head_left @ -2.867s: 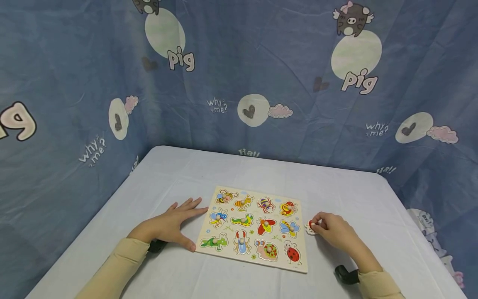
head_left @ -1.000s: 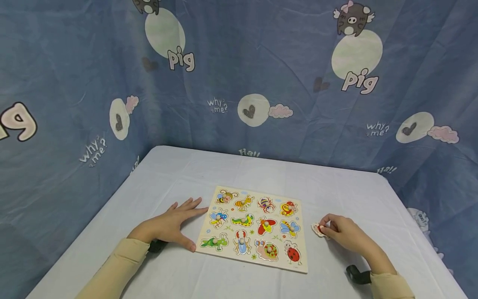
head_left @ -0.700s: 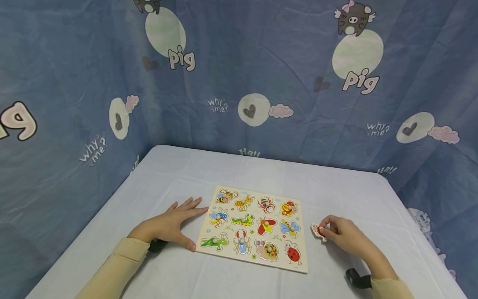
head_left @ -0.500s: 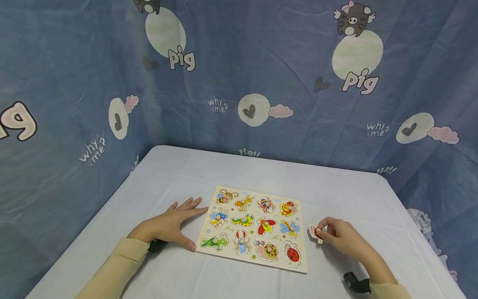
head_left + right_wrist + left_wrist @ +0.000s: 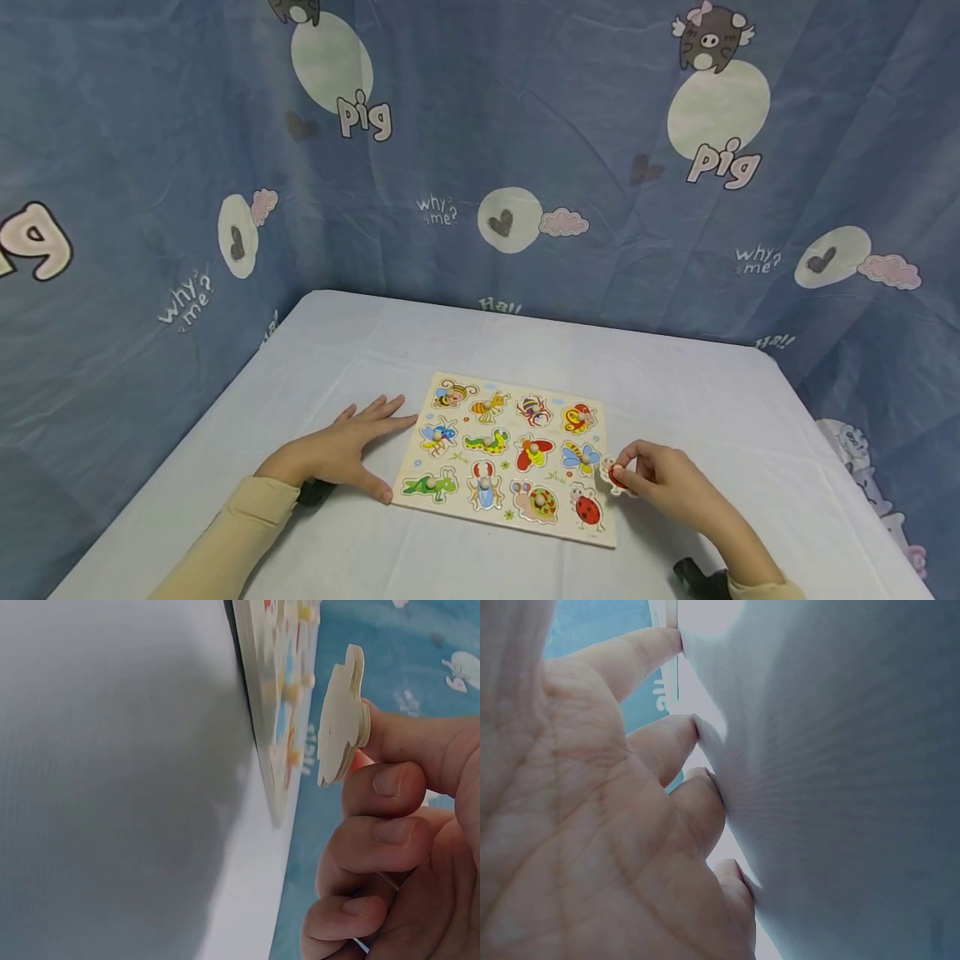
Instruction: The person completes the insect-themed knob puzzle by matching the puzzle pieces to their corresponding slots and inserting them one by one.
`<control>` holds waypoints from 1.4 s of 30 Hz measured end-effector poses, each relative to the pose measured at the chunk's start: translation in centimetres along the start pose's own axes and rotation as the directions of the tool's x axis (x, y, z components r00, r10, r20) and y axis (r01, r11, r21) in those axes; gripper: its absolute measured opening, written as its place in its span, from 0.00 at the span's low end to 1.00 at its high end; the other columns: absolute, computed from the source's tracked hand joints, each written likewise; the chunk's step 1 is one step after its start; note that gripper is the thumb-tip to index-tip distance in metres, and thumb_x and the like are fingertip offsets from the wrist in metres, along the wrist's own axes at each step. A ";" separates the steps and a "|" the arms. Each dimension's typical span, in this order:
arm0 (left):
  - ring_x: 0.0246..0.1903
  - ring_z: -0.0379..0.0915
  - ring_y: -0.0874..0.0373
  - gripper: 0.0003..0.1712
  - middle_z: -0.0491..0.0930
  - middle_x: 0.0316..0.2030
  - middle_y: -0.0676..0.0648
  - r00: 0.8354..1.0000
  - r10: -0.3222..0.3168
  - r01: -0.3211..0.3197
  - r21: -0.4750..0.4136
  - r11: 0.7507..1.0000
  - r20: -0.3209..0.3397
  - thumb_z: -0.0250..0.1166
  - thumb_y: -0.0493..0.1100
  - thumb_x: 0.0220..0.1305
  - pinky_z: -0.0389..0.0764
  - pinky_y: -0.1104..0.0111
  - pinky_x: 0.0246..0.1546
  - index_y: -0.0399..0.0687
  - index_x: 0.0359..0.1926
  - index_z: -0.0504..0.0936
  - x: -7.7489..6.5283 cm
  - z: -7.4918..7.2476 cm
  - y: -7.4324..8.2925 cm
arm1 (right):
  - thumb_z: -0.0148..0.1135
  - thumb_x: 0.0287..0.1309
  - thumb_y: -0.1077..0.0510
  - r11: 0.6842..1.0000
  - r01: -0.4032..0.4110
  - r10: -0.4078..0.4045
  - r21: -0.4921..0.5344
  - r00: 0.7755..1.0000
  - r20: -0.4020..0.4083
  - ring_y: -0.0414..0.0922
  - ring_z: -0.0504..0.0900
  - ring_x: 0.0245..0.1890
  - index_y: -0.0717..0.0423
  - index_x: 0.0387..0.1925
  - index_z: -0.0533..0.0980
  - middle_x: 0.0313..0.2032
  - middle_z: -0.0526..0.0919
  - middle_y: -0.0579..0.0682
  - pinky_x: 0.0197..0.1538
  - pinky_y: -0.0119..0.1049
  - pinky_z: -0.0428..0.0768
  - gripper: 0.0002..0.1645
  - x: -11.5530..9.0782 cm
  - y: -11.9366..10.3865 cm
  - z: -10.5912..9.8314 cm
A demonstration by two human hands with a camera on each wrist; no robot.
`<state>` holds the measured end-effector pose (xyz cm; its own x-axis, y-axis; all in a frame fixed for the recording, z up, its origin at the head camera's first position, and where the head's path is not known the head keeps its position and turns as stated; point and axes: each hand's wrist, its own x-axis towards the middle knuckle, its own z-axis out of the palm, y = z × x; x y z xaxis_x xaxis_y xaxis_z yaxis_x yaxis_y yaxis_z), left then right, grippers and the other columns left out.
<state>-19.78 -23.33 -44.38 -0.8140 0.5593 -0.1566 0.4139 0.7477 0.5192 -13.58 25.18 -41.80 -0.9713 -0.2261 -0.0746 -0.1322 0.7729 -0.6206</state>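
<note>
A wooden knob puzzle board (image 5: 555, 531) with colourful insect pieces lies on the white table. My right hand (image 5: 667, 479) pinches a small ladybug puzzle piece (image 5: 613, 477) between thumb and index finger. The piece overlaps the board's right edge in the head view, close by the ladybug picture (image 5: 587, 510), which shows no knob. In the right wrist view the plain wooden back of the ladybug piece (image 5: 341, 724) shows, held above the table with the other fingers curled in. My left hand (image 5: 345, 446) rests with fingers spread, thumb and index finger at the board's left edge.
The white table (image 5: 360, 333) has rounded far corners. Behind it hangs a blue curtain (image 5: 420, 275) printed with pigs and words. A black wrist mount (image 5: 701, 577) sits under the right wrist.
My right hand first drew right, away from the board, turning the ladybug piece, then came back left with it to the board's right edge. The left hand and board stay put.
</note>
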 end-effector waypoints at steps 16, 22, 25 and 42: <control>0.80 0.33 0.38 0.68 0.44 0.81 0.45 1.000 -0.005 0.005 0.000 1.000 0.001 0.79 0.73 0.33 0.33 0.31 0.72 0.64 0.77 0.61 0.1 -0.2 0.3 | 0.65 0.65 0.44 0.995 0.096 -0.095 -0.016 0.995 0.040 0.31 0.66 0.15 0.42 0.34 0.79 0.15 0.70 0.36 0.19 0.27 0.66 0.09 -0.5 -1.4 2.1; 0.80 0.33 0.38 0.68 0.44 0.81 0.45 1.000 -0.015 0.015 0.003 1.000 0.001 0.79 0.73 0.32 0.33 0.31 0.72 0.65 0.77 0.61 0.2 -0.1 0.2 | 0.65 0.65 0.45 0.993 0.118 -0.116 -0.023 0.991 0.066 0.30 0.64 0.15 0.41 0.34 0.79 0.15 0.68 0.35 0.19 0.26 0.64 0.07 -0.6 -1.7 3.0; 0.80 0.33 0.38 0.68 0.44 0.81 0.45 1.000 -0.016 0.016 0.011 1.000 -0.001 0.79 0.74 0.32 0.33 0.31 0.72 0.66 0.77 0.61 0.2 0.0 0.0 | 0.65 0.65 0.45 0.994 0.102 -0.099 -0.028 0.991 0.086 0.30 0.64 0.15 0.40 0.33 0.78 0.15 0.69 0.35 0.19 0.26 0.64 0.07 -0.6 -1.9 3.3; 0.80 0.34 0.37 0.68 0.44 0.81 0.44 1.000 0.004 -0.004 0.011 1.000 -0.005 0.78 0.74 0.33 0.35 0.31 0.72 0.63 0.77 0.61 0.1 -0.1 0.0 | 0.64 0.65 0.44 0.993 0.095 -0.089 -0.066 0.992 0.090 0.30 0.64 0.15 0.38 0.32 0.77 0.15 0.69 0.35 0.19 0.26 0.64 0.08 -0.8 -2.3 3.7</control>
<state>-19.86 -23.28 -44.30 -0.8142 0.5608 -0.1502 0.4217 0.7491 0.5110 -11.81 21.39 -43.15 -0.9337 -0.3466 -0.0893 -0.2368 0.7853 -0.5720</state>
